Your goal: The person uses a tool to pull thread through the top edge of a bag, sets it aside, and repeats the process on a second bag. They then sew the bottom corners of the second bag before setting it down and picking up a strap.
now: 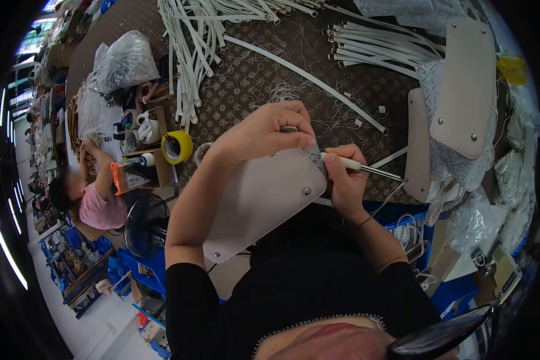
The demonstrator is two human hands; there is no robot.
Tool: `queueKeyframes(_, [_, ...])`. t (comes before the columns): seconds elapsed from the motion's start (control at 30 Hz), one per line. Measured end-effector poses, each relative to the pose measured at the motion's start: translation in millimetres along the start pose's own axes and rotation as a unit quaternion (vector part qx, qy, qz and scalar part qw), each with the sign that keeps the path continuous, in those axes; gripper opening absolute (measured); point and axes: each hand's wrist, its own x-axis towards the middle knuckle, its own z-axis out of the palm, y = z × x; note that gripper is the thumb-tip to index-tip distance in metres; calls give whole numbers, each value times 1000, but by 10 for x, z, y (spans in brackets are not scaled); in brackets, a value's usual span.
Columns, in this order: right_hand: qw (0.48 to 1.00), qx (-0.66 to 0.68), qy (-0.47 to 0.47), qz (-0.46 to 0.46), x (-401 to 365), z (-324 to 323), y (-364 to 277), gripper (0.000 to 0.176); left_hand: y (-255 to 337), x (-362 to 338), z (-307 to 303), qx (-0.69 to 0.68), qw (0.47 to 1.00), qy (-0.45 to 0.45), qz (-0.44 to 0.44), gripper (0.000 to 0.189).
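Observation:
A light beige leather panel (264, 195) with round metal studs and a stitched edge lies slanted in front of me, partly under my left forearm. My left hand (273, 129) bends over its upper edge, thumb and fingers pinched at the corner where some patterned lining shows. Beside that corner, my right hand (347, 183) is closed around a slim white-handled, pen-like tool (349, 162). One end of the tool is right at the panel's edge; its metal shaft points away to the lower right. Loose thread lies on the brown patterned table (252, 78) beyond my hands.
White straps (189, 60) with buckles pile up at the back left, more straps (378, 48) at the back right. Similar beige panels (464, 87) are stacked on the right. A yellow tape roll (177, 147) stands left by a cardboard box. Further left sits a person in pink (102, 207).

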Motion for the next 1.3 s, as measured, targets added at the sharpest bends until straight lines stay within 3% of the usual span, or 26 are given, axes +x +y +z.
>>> queueKeyframes(0.07, [999,-45,-8,-28,6,14,-14,8,-7,19,2,-6,1000,9,-27,12])
queueKeyframes(0.13, [996,-82,-7,-45,7,12,-17,7,-55,46,5,44,998,-2,33,13])
queueKeyframes(0.43, [978,-173,-30,-116,16,20,-15,14,-167,66,18,131,982,14,133,17])
queueKeyframes(0.63, [975,-177,-29,-133,25,16,26,15,-183,73,15,145,981,11,130,19])
queueKeyframes(0.93, [995,-93,8,-30,39,40,28,10,-215,80,19,149,978,6,147,17])
queueKeyframes(1.3, [996,-90,-2,-17,38,37,25,9,-230,79,19,154,974,1,165,15])
